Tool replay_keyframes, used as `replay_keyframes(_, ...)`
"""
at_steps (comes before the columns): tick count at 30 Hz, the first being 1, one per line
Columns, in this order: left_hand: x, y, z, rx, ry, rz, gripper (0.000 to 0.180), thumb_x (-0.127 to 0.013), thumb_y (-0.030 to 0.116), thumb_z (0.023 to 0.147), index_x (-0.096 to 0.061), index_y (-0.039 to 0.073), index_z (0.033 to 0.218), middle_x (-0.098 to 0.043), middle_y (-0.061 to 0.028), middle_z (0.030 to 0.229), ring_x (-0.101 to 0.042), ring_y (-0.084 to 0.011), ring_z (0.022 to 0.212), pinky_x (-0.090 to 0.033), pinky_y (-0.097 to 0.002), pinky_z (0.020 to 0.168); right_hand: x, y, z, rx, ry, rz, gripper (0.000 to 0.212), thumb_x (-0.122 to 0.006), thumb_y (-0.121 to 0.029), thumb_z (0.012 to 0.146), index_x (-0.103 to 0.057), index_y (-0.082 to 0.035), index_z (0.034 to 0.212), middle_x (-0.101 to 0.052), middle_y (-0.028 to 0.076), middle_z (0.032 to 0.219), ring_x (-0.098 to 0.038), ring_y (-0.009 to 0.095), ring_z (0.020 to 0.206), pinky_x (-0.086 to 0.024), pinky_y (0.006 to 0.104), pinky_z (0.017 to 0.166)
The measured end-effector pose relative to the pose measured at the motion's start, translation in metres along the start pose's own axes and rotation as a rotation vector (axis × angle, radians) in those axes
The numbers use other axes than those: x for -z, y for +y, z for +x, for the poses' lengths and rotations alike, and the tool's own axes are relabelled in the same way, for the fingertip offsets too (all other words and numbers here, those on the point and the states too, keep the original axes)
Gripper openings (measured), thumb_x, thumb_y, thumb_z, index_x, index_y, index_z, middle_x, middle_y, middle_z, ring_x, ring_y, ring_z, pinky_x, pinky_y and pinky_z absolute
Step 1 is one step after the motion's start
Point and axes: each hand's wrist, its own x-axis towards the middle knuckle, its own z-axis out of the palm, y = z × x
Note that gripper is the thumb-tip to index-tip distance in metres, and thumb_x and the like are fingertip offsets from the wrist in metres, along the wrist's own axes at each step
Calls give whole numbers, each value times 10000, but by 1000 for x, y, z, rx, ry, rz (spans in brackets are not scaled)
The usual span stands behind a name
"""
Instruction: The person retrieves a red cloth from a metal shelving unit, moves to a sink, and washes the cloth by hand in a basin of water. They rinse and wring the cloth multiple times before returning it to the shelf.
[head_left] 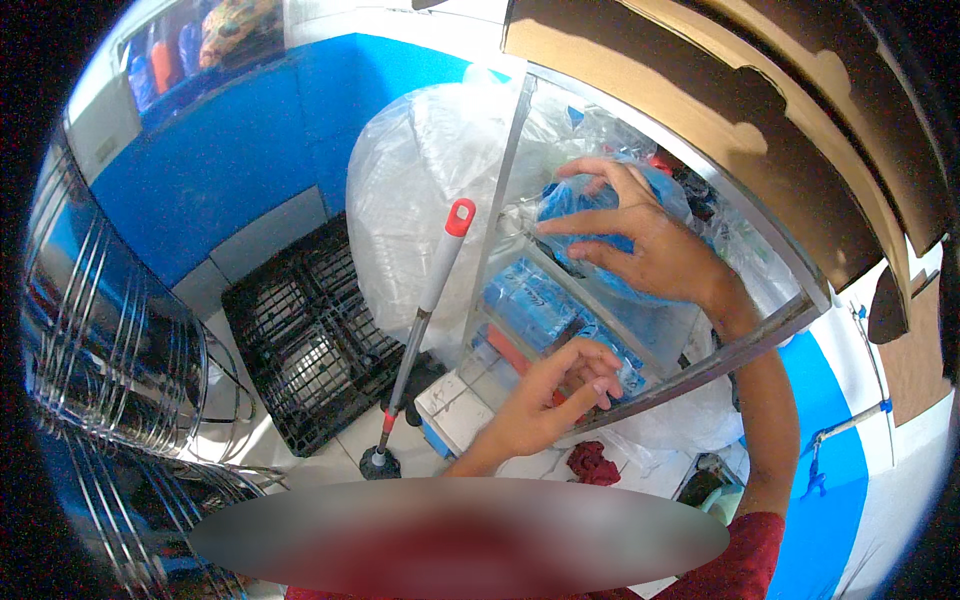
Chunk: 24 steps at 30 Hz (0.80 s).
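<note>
Right hand spread open over a blue plastic bag inside a metal frame.
In the head view, the left hand is held loosely half-curled at the frame's near edge; blue packages are laid by its left edge, a clear bulky bag beyond.

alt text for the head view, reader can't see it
A person's right hand spreads over a blue bag inside a metal frame, the curled left hand near blue packs. To the left are a cloudy plastic bag, a pole and a black pallet.
</note>
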Motion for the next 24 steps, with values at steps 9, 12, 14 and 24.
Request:
replay_keyframes(9,2,-6,5,-71,-2,2,227,-551,147,984,-527,64,1194,-646,-99,1007,-639,-184,880,-543,-306,694,-13,-10,4,178,88,-483,285,-659,-229,887,-709,-238,1167,-444,107,1432,-391,366,1309,-298,485,1125)
replay_keyframes(12,0,-8,4,-86,16,-7,230,-547,143,984,-523,61,1197,-646,-102,1003,-642,-188,875,-544,-308,689,-14,-5,9,57,-16,-326,282,-623,-232,913,-693,-212,1186,-477,119,1396,-394,344,1313,-285,460,1141)
replay_keyframes(14,1,-7,4,-96,11,34,232,-544,139,984,-520,59,1200,-646,-102,1002,-643,-189,871,-545,-308,684,-8,0,11,40,-24,-155,291,-588,-198,934,-674,-164,1210,-493,128,1390,-406,315,1321,-280,427,1150)
replay_keyframes(24,2,2,0,-120,22,-8,220,-527,120,988,-517,35,1190,-629,-88,976,-620,-158,853,-500,-291,726,40,14,-23,-205,153,302,351,-488,-82,975,-576,-66,1314,-504,118,1424,-419,230,1360,-304,357,1145)
